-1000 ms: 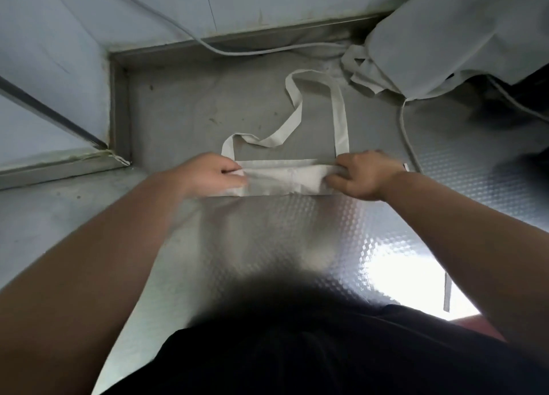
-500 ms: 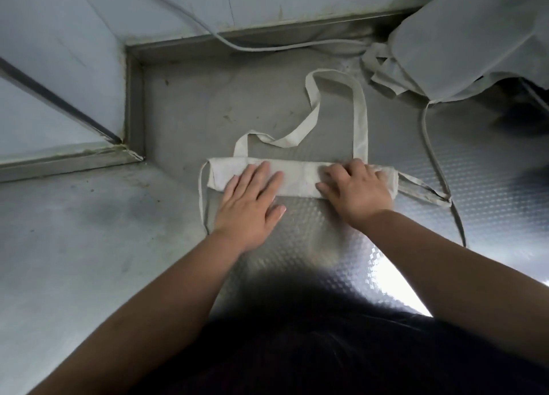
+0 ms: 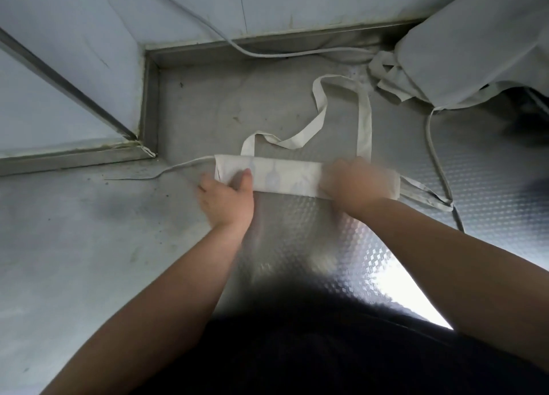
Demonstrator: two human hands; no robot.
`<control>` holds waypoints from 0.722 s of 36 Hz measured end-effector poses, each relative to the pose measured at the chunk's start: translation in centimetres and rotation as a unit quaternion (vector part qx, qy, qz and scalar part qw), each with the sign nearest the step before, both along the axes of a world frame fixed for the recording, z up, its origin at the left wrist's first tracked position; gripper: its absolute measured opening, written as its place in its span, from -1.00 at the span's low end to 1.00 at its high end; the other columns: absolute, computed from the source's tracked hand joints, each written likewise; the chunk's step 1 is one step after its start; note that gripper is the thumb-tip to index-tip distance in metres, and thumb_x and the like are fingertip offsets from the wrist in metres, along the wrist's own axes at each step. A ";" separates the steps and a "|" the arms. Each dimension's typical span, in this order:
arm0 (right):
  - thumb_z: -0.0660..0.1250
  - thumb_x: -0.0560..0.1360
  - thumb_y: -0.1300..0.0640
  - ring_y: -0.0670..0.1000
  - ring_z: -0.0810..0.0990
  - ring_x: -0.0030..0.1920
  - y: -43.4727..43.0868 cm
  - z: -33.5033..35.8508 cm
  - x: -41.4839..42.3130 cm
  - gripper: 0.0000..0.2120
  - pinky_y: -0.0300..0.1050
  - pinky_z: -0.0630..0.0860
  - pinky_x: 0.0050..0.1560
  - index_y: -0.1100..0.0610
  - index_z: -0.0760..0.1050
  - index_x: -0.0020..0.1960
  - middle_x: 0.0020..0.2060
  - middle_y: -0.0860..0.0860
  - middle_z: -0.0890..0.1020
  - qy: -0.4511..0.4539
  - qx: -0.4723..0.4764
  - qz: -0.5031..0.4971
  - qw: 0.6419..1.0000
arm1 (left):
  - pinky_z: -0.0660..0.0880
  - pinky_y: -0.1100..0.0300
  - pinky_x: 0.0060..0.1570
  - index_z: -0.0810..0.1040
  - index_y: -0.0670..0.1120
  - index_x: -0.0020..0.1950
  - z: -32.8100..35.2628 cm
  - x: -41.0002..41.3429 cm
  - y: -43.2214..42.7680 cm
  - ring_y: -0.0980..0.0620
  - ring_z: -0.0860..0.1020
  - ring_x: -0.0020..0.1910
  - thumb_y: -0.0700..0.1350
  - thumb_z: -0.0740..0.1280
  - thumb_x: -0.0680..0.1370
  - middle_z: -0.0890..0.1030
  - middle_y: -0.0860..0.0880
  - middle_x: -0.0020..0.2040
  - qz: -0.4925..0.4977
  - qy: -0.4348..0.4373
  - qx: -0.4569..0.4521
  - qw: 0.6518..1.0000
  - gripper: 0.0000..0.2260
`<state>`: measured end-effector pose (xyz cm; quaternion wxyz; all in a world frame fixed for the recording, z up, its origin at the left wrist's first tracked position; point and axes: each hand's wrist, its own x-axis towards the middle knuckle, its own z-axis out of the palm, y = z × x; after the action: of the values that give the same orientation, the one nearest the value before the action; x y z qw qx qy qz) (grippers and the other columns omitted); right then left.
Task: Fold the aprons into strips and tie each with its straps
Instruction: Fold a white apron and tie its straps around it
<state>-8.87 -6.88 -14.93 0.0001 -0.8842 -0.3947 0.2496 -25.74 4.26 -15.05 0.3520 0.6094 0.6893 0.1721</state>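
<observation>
Apron (image 3: 285, 176), folded into a strip, lies across the bench (image 3: 89, 246) near its back edge, with the neck loop (image 3: 364, 121) reaching toward the wall. Your left hand (image 3: 227, 200) pinches its left end, thumb on top. Your right hand (image 3: 356, 183) covers the right end, too blurred to tell its grip.

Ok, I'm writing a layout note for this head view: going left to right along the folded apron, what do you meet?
Thin left strap → left hand → folded apron strip → right hand → right straps.
</observation>
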 end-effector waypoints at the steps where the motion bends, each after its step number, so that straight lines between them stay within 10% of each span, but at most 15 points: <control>1: 0.11 0.57 -0.19 0.15 0.33 0.30 0.0 0.0 0.0 -0.59 0.06 0.18 0.32 -0.04 0.29 0.34 0.23 0.11 0.35 0.001 -0.001 0.001 1.000 | 0.36 0.07 0.16 0.27 -0.26 0.36 0.2 1.1 0.1 -0.22 0.41 0.25 0.10 0.42 0.44 0.36 -0.24 0.33 0.066 -0.022 -0.062 0.996 -0.33; 6: 0.12 0.57 -0.19 0.15 0.32 0.30 -0.1 0.0 0.2 -0.60 0.06 0.17 0.32 -0.04 0.30 0.33 0.23 0.11 0.34 0.012 0.007 0.004 1.000 | 0.31 0.15 -0.08 0.24 -0.18 0.33 -0.2 3.4 1.9 -0.15 0.49 0.15 0.16 0.49 0.32 0.39 -0.16 0.30 0.229 -0.018 -0.169 0.959 -0.24; 10: 0.13 0.56 -0.20 0.15 0.32 0.29 -0.3 -0.2 0.5 -0.60 0.05 0.16 0.33 -0.04 0.31 0.32 0.23 0.10 0.34 0.024 0.010 0.006 1.000 | 0.45 0.27 -0.06 0.39 -0.11 0.28 -1.3 4.2 0.6 0.04 0.57 0.03 -0.14 0.51 0.38 0.55 0.03 0.11 0.235 -0.227 -0.119 0.938 -0.47; 15: 0.12 0.56 -0.19 0.14 0.30 0.29 -0.3 -0.3 0.7 -0.60 0.03 0.16 0.33 -0.04 0.30 0.32 0.23 0.10 0.33 0.018 0.016 0.017 1.000 | 0.37 0.30 -0.11 0.51 -0.26 0.03 -2.0 2.9 -0.9 -0.01 0.52 -0.08 -0.30 0.41 0.42 0.57 -0.16 -0.04 -0.070 -0.123 0.145 0.979 -0.78; 21: 0.11 0.56 -0.20 0.13 0.30 0.29 -0.4 -0.5 0.6 -0.60 0.02 0.16 0.31 -0.06 0.30 0.33 0.23 0.09 0.34 0.003 0.033 0.020 0.999 | 0.58 0.13 -0.09 0.65 -0.23 0.02 -3.4 2.2 -1.0 -0.10 0.64 -0.01 -0.28 0.22 0.45 0.67 -0.15 0.00 -0.386 0.056 0.352 0.851 -0.74; 26: 0.21 0.54 -0.14 0.15 0.34 0.27 -1.7 -0.8 0.0 -0.59 0.00 0.19 0.26 0.00 0.37 0.33 0.23 0.09 0.41 -0.011 0.085 -0.006 0.996 | 0.55 0.04 0.03 0.62 -0.29 0.11 -4.0 2.5 -1.3 -0.17 0.61 0.11 -0.25 0.09 0.41 0.65 -0.22 0.05 -0.490 0.162 0.341 0.786 -0.60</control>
<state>-8.91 -8.58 -15.70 0.0726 -0.8862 -0.4090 0.2052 -23.27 3.00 -19.01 0.0416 0.9644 0.2419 0.0988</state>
